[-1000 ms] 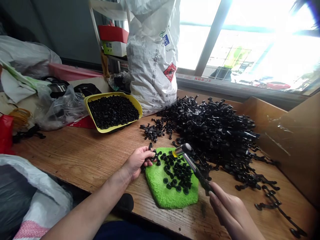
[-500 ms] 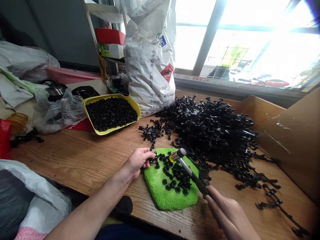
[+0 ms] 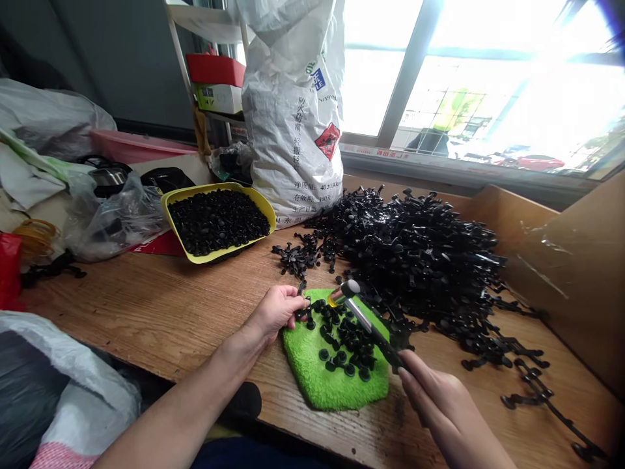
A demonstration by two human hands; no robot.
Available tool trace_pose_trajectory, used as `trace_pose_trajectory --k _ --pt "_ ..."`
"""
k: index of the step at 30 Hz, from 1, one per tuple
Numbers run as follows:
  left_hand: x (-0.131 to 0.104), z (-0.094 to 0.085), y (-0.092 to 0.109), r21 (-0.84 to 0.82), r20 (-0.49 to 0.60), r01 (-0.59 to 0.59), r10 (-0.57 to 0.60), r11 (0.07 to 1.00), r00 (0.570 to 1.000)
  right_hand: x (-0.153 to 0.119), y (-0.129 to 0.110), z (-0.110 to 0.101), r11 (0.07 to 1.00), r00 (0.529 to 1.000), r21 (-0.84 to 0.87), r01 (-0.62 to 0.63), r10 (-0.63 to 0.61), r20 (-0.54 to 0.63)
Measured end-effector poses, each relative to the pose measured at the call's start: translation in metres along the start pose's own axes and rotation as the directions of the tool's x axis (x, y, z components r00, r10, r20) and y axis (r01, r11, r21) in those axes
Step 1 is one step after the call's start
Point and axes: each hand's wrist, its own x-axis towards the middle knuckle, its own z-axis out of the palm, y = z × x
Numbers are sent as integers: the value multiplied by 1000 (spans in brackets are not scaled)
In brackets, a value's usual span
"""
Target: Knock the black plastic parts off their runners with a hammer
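On the wooden table lies a green fluffy cloth [image 3: 336, 394] with several small black round-headed plastic parts [image 3: 349, 369] scattered over it. My left hand [image 3: 279, 309] is closed at the cloth's upper left corner, pinching a black plastic sprue [image 3: 302, 286] with round-headed parts on it. My right hand [image 3: 430, 394] is wrapped around the dark handle of a mallet [image 3: 360, 315]. Its head, with a dark face and a yellow face, hangs above the loose parts, the yellow face pointing down and left toward my left hand.
A big heap of black sprues [image 3: 415, 254] covers the table's right side, with a small pile [image 3: 297, 258] beside it. At left stands a yellow tray [image 3: 205, 258] full of black parts. Behind are a white sack [image 3: 293, 130] and a cardboard panel [image 3: 566, 260].
The mallet and my right hand have moved slightly up and left. My left hand has shifted a little up and right with the sprue.
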Motion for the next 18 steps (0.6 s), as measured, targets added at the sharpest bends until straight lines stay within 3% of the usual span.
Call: trace_pose_trajectory --k 7,11,15,18 --pt "0 4 5 38 -17 -3 4 999 1000 18 -3 1 932 993 -344 115 -114 24" --pt "0 4 7 55 -4 8 -8 998 1000 21 -5 1 946 988 -289 147 -155 -7" --pt "1 6 8 70 -27 4 -2 998 1000 20 -7 0 897 994 -429 107 -88 63" --pt "2 8 9 93 -24 21 -19 995 1000 21 -9 -2 936 994 -334 109 -109 21"
